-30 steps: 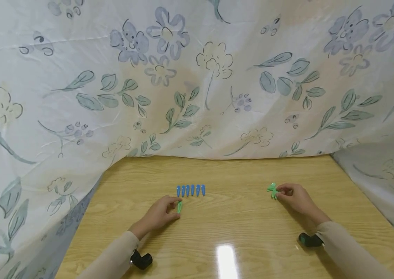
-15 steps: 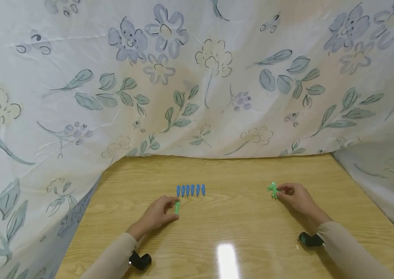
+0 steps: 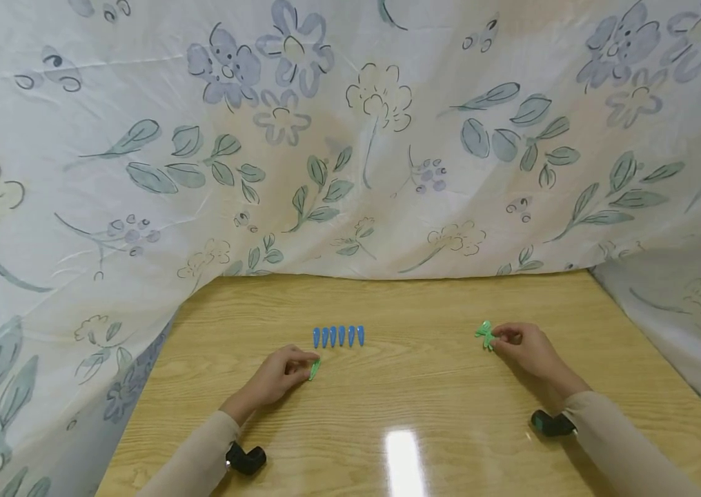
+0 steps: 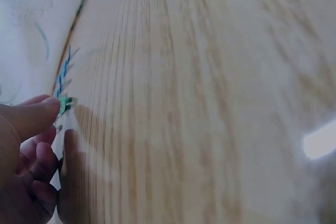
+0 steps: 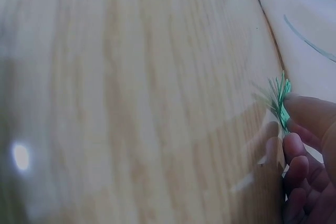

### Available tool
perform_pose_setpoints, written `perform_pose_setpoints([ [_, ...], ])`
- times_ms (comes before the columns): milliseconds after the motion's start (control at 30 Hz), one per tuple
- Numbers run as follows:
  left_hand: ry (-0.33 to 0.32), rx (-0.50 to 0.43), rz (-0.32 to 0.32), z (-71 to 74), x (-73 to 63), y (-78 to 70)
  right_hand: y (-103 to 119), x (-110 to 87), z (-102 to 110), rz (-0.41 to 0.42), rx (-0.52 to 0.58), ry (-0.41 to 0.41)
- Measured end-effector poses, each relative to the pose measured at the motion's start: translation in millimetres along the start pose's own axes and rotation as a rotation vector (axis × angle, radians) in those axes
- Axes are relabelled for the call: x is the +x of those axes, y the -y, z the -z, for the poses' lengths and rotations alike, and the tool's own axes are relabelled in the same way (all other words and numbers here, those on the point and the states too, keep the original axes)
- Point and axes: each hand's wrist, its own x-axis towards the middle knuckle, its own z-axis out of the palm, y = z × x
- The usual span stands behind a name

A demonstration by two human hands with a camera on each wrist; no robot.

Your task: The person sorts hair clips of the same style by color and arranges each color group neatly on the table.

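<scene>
My left hand [image 3: 279, 373] holds a green snap hair clip [image 3: 314, 369] between thumb and forefinger, close over the table; the clip stands tilted. In the left wrist view the thumb covers much of this green clip [image 4: 64, 104]. Just beyond the left fingertips, several blue hair clips [image 3: 341, 336] lie side by side in a short row, narrow ends toward me. On the right, my right hand [image 3: 526, 350] pinches at the edge of a small heap of green hair clips [image 3: 485, 334]. The right wrist view has the thumb against these green clips [image 5: 283, 103], which fan out in thin slivers.
The wooden table [image 3: 412, 386] carries a bright light reflection near its front. A floral cloth [image 3: 375, 159] hangs along the back and both sides. Black wrist cameras sit at the left [image 3: 246, 459] and right [image 3: 552, 423] sleeves.
My left hand has shifted slightly left, and its thumb has come up nearer the forefinger. The green clip in it now leans more. The right hand stays at the green heap.
</scene>
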Motion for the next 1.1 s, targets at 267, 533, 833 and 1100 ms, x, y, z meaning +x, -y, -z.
perform_pose_setpoints([
  [267, -0.041, 0.023, 0.009, -3.7, 1.8, 0.5, 0.3, 0.0, 0.3, 0.013, 0.002, -0.004],
  [533, -0.115, 0.059, 0.012, -10.3, 1.4, 2.5, 0.3, 0.2, 1.2, 0.016, 0.008, 0.005],
  [833, -0.127, 0.085, 0.048, -13.5, 1.3, 1.2, 0.1, 0.8, 0.9, 0.009, 0.006, 0.008],
  [1100, -0.143, 0.098, 0.076, -13.6, 3.0, -1.4, 1.3, 1.3, 3.2, 0.001, 0.033, 0.024],
])
